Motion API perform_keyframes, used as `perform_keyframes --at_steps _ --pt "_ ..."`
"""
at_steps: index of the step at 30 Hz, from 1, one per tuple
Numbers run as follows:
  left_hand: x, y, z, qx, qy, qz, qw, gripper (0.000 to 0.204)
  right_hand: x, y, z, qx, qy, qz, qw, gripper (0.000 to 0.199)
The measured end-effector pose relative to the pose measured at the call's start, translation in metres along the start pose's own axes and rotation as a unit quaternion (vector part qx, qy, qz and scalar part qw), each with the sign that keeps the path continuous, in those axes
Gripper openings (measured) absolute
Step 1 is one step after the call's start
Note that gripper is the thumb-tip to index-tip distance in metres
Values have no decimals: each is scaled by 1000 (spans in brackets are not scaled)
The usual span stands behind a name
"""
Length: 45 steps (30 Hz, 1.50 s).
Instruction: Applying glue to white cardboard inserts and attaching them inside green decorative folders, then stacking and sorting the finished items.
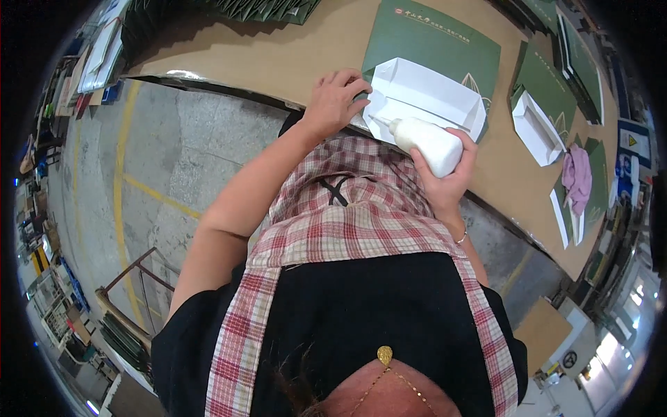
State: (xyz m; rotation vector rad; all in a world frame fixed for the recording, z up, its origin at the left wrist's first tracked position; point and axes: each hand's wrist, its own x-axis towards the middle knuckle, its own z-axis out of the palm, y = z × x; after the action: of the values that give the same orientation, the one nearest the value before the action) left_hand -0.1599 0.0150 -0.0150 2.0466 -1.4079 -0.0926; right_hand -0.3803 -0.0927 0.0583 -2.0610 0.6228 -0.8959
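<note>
My right hand [450,170] is wrapped around a white squeeze bottle [429,142]. The bottle is tilted, its thin nozzle pointing left at the white inner flap of a green paper bag [431,48]. The bag lies flat on the table with its bottom end folded open into a white box shape [431,94]. At the left end of that opening my left hand [338,101] grips the bag's edge with bent fingers and thumb. Whether the nozzle tip touches the paper, I cannot tell.
The brown-topped table [257,59] curves around in front. Folded green bags [267,7] lie at its far left. To the right are another bag with an open white bottom [533,128], more green bags and a pink cloth [576,177]. A metal-framed rack [135,278] stands at lower left.
</note>
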Motion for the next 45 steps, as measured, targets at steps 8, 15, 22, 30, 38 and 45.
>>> perform_keyframes --at_steps 8,15,22,30,38,45 --pt "0 0 1 -6 9 -5 1000 24 8 -1 7 -28 -17 -22 999 64" --pt "0 1 1 -12 23 2 1000 24 9 2 9 -11 -35 -13 999 62" --pt "0 1 1 -10 25 4 1000 24 10 -4 -1 -33 -59 -7 998 58" --pt "0 1 1 -8 13 -5 1000 24 5 -9 -13 -37 -72 7 997 57" --pt "0 3 5 8 20 -8 1000 24 1 -2 -25 -63 -56 -9 996 61" --pt "8 11 9 36 39 -12 999 23 3 -2 -31 -80 -51 2 995 60"
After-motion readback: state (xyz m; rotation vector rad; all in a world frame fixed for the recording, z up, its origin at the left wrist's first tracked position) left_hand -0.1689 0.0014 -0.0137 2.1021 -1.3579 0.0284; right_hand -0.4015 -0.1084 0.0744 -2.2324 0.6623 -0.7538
